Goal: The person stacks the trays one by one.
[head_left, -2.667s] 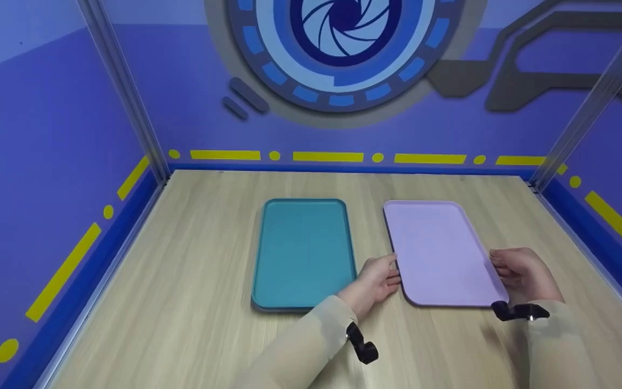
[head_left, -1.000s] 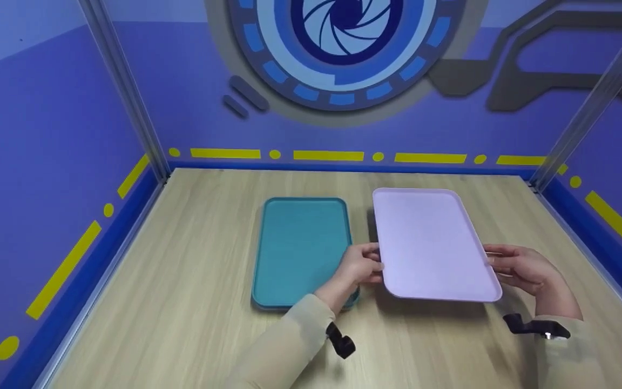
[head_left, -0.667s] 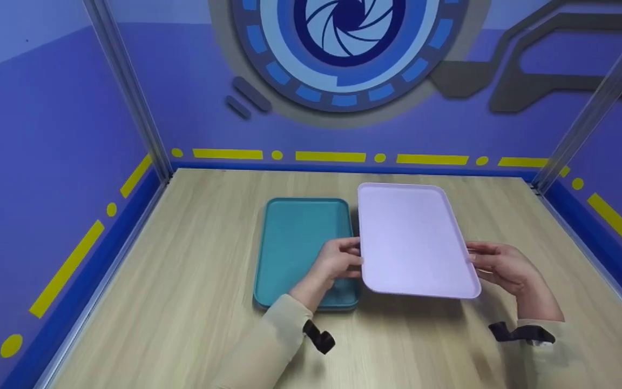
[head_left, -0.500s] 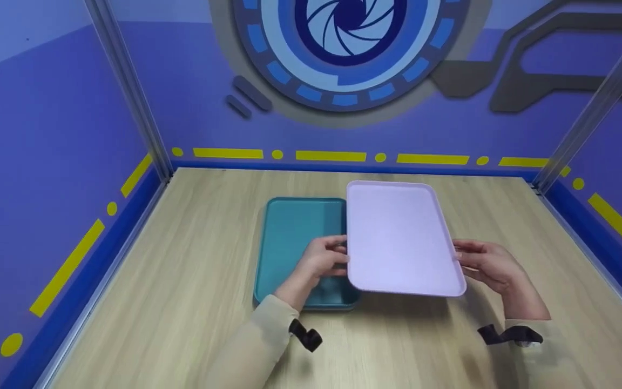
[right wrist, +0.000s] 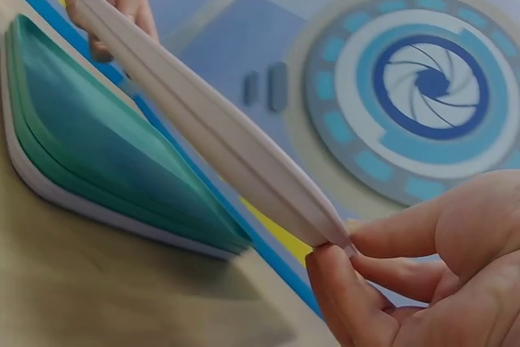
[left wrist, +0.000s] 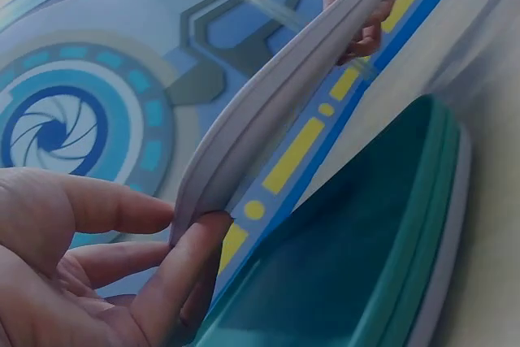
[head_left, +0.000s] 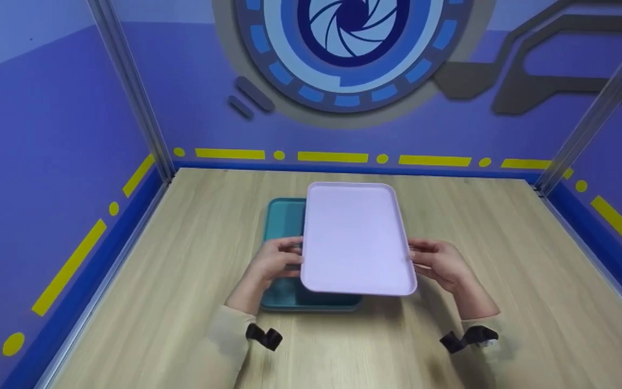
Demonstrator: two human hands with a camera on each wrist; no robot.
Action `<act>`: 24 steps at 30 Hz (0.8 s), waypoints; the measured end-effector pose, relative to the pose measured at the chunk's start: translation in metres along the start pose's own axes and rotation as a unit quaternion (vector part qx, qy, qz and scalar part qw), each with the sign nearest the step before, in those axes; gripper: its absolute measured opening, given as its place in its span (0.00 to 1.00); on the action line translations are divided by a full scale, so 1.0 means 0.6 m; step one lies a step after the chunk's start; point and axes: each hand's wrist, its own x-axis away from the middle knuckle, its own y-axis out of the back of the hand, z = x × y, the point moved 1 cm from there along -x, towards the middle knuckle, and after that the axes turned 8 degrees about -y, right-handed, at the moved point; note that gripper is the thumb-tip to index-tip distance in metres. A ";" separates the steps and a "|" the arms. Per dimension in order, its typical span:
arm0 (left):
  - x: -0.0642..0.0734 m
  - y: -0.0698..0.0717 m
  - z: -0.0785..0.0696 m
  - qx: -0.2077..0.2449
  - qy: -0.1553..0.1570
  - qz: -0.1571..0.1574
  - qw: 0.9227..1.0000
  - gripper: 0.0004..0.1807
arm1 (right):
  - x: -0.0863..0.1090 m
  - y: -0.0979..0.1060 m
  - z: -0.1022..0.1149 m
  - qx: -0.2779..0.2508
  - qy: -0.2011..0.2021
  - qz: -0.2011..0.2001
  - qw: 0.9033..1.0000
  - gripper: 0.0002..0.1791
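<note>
A lilac rectangular tray (head_left: 357, 237) is held up over the right part of a teal tray (head_left: 283, 216), covering much of it in the head view. My left hand (head_left: 273, 262) pinches its left rim between thumb and fingers. On the opposite rim, my right hand (head_left: 441, 265) grips it the same way. Both wrist views show a gap between the raised tray and the teal one below. Under the teal layers, a pale lilac tray edge (right wrist: 49, 187) shows at the bottom of the stack.
The stack lies on a light wood table (head_left: 203, 243). Blue-purple panels (head_left: 181, 92) with yellow dashes stand behind and at both sides, joined by metal corner posts (head_left: 138, 97). Small black wrist mounts (head_left: 264, 336) sit on both sleeves.
Both hands have lifted the lilac tray off the table on the right and carried it left, until it overlaps the teal tray. The teal tray has stayed in place.
</note>
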 end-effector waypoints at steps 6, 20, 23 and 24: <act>0.012 0.047 0.001 -0.021 -0.001 -0.031 0.999 0.29 | -0.020 -0.053 -0.006 -0.012 0.008 -0.007 1.000 0.30; 0.024 0.097 0.011 -0.111 0.018 -0.101 0.989 0.23 | -0.052 -0.133 -0.039 0.006 0.009 -0.032 0.999 0.25; 0.022 0.100 0.016 -0.131 0.018 -0.109 0.985 0.22 | -0.055 -0.142 -0.042 0.021 0.014 -0.043 0.999 0.25; 0.022 0.100 0.017 -0.137 0.018 -0.110 0.984 0.22 | -0.056 -0.145 -0.043 0.025 0.016 -0.047 0.998 0.25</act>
